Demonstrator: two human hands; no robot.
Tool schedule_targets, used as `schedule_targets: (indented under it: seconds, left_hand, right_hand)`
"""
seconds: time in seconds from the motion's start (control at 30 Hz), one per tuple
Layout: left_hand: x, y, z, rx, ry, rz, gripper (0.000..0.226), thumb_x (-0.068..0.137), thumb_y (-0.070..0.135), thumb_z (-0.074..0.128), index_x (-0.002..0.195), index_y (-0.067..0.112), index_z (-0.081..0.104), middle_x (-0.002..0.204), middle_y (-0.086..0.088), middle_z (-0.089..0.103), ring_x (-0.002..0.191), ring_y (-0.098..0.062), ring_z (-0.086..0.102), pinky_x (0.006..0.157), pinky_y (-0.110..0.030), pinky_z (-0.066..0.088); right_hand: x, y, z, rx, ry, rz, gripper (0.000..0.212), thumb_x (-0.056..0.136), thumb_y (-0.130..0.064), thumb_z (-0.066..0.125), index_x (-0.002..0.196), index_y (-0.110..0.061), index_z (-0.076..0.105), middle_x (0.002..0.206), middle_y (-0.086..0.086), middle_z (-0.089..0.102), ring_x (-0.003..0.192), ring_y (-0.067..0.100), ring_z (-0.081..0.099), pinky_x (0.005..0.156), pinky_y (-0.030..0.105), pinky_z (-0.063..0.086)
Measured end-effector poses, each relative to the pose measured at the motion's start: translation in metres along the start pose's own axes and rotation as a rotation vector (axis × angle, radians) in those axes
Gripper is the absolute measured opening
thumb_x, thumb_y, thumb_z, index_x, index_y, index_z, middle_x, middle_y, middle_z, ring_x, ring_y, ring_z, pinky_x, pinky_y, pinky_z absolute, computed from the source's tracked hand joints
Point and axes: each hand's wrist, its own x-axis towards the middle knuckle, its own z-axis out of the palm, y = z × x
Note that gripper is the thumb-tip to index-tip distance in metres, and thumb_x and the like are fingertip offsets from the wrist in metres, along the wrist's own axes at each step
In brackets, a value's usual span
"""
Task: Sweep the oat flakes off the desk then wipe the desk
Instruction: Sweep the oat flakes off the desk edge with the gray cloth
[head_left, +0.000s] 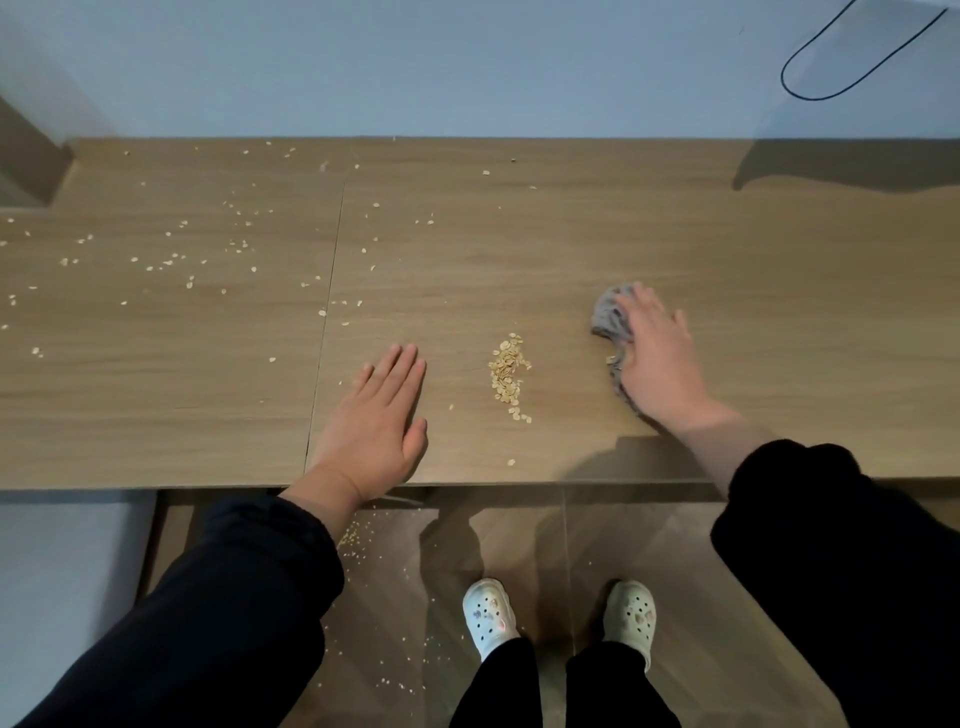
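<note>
Fingers of the right hand (655, 353) are lying straight, pressing a grey cloth (609, 318) flat on the desk (519, 249), apparently to push flakes leftward. Left hand (374, 415) is resting flat and empty, fingers extended, likely as a stop. Between them an oat flake pile (508, 375) is sitting near the front edge; scattered oat flakes (171, 260) are lying further left.
</note>
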Motion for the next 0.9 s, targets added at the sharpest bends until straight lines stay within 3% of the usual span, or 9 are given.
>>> schedule_targets:
  seconds: [0.13,0.23,0.4,0.53,0.67,0.77,0.83,0.9]
  left_hand:
    - [0.000,0.001,-0.001,0.016,0.006,-0.006,0.071,0.089,0.047,0.003,0.150,0.012,0.002,0.158,-0.002,-0.006,0.146,-0.015,-0.012,0.118,-0.033,-0.007]
    - [0.001,0.000,0.001,0.036,0.007,-0.003,0.068,0.089,0.047,0.001,0.148,0.014,-0.004,0.158,-0.001,-0.008,0.145,-0.013,-0.015,0.118,-0.032,-0.007]
    - [0.001,0.000,0.001,0.029,0.013,-0.014,0.069,0.089,0.049,0.002,0.149,0.014,-0.001,0.159,-0.001,-0.006,0.146,-0.013,-0.012,0.119,-0.033,-0.004]
    - [0.001,0.000,0.002,0.038,0.013,-0.016,0.068,0.091,0.048,0.005,0.150,0.014,0.001,0.159,-0.002,-0.003,0.147,-0.014,-0.009,0.119,-0.035,-0.001]
    - [0.001,-0.001,0.002,0.065,0.000,-0.017,0.067,0.092,0.047,0.004,0.149,0.014,-0.002,0.160,-0.003,-0.004,0.147,-0.015,-0.009,0.120,-0.037,-0.001]
    - [0.001,-0.001,0.002,0.065,0.009,-0.017,0.068,0.091,0.048,0.002,0.150,0.013,0.000,0.159,-0.003,-0.003,0.147,-0.015,-0.009,0.119,-0.035,-0.002]
    - [0.000,0.000,0.002,0.058,0.015,-0.015,0.069,0.090,0.048,0.001,0.150,0.014,0.000,0.159,-0.003,-0.004,0.146,-0.014,-0.009,0.119,-0.034,-0.004]
    - [0.001,-0.001,0.002,0.054,0.015,-0.011,0.070,0.090,0.049,0.000,0.150,0.014,-0.002,0.159,-0.002,-0.006,0.146,-0.013,-0.011,0.118,-0.034,-0.004]
  right_hand:
    - [-0.032,0.012,0.006,0.022,0.103,0.198,0.061,0.091,0.000,0.047,0.149,-0.014,0.032,0.161,0.007,0.019,0.149,0.021,0.013,0.122,0.043,0.009]
    - [-0.056,-0.014,0.019,-0.031,0.093,0.342,0.070,0.090,-0.009,0.057,0.152,-0.015,0.024,0.162,0.006,0.012,0.150,0.021,0.007,0.123,0.040,0.008]
    - [-0.076,-0.072,0.043,-0.075,0.002,0.116,0.084,0.090,-0.025,0.059,0.155,-0.017,0.006,0.163,0.007,-0.003,0.150,0.022,-0.006,0.123,0.042,0.004]
    - [-0.075,-0.046,0.031,-0.133,-0.057,-0.001,0.085,0.088,-0.022,0.061,0.155,-0.021,0.009,0.163,0.003,-0.002,0.150,0.019,-0.005,0.122,0.044,0.005]
    - [-0.074,0.021,0.004,-0.082,0.147,0.352,0.071,0.086,-0.013,0.062,0.148,-0.018,0.029,0.161,0.005,0.017,0.148,0.022,0.016,0.121,0.046,0.015]
    - [-0.074,0.032,0.005,-0.027,0.237,0.565,0.064,0.090,-0.012,0.056,0.148,-0.011,0.030,0.160,0.011,0.018,0.148,0.026,0.016,0.120,0.047,0.018]
    - [-0.072,0.010,0.015,-0.057,0.217,0.509,0.074,0.084,-0.017,0.066,0.148,-0.010,0.030,0.159,0.012,0.021,0.146,0.027,0.022,0.118,0.045,0.025]
    - [-0.073,-0.019,0.028,-0.074,0.167,0.316,0.078,0.081,-0.019,0.068,0.148,-0.013,0.029,0.158,0.010,0.023,0.146,0.026,0.023,0.118,0.043,0.027]
